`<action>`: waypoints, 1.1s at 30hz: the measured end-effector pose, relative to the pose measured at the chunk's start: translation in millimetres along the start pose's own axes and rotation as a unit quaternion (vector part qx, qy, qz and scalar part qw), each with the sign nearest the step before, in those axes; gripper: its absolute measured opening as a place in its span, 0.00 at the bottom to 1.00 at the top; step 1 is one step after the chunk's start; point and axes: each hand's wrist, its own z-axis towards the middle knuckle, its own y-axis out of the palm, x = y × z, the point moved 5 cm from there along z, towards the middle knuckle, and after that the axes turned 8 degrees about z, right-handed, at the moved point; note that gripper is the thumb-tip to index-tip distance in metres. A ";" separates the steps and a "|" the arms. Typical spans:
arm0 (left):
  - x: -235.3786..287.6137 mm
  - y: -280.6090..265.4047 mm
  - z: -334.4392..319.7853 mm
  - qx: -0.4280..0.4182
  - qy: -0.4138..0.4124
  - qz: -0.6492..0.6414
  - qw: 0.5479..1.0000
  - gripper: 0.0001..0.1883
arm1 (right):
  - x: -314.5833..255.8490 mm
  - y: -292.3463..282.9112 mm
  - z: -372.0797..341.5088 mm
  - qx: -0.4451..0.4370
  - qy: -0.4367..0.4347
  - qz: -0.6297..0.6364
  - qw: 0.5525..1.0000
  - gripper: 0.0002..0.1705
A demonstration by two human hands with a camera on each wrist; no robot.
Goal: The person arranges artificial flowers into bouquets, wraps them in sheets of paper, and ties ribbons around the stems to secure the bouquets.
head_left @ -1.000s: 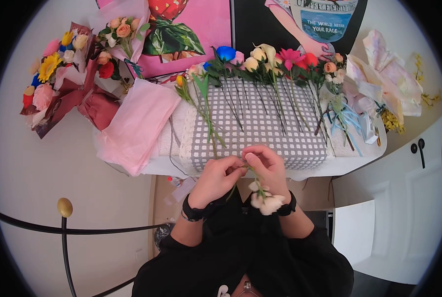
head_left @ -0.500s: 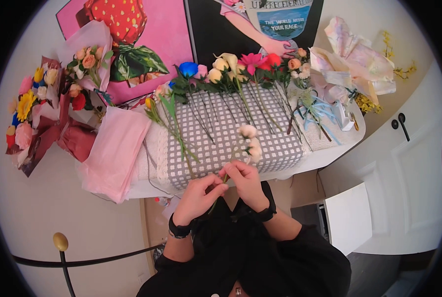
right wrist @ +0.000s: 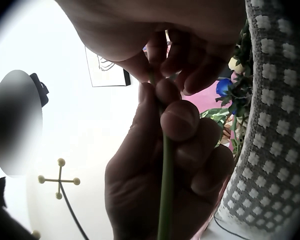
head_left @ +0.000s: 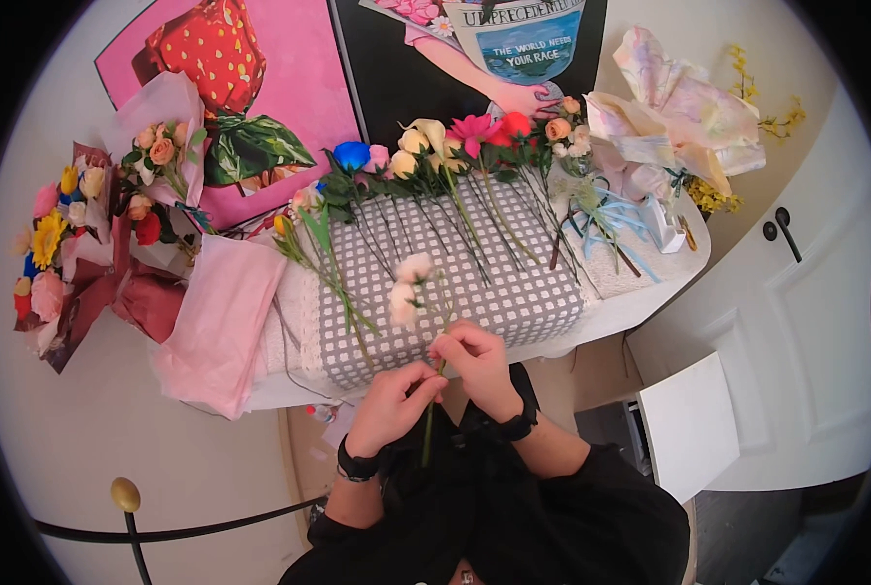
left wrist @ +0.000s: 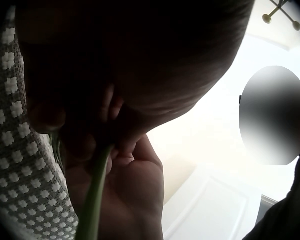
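Note:
Both hands are at the front edge of the table in the head view, holding an artificial flower with creamy white blooms on a green stem. My left hand pinches the stem lower down, and its end hangs below toward the lap. Just above, my right hand pinches the same stem between thumb and fingertips. The blooms stand up over the checked cloth, slightly blurred. In the left wrist view the stem runs down from the dark fingers; the right wrist view shows the stem under the left fingertips.
A row of loose flowers lies across the checked cloth. Pink wrapping paper and wrapped bouquets are on the left. Crumpled pale paper, blue ribbon and a white box stand right.
The blooms swung from hanging down by the right wrist to upright over the cloth, then tipped left. Both hands keep their hold on the stem. The head view has shifted.

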 end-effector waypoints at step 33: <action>-12.4 -65.3 -0.2 0.104 -0.016 0.024 0.994 0.10 | 20.5 13.0 -9.7 -0.056 0.072 0.007 0.996 0.16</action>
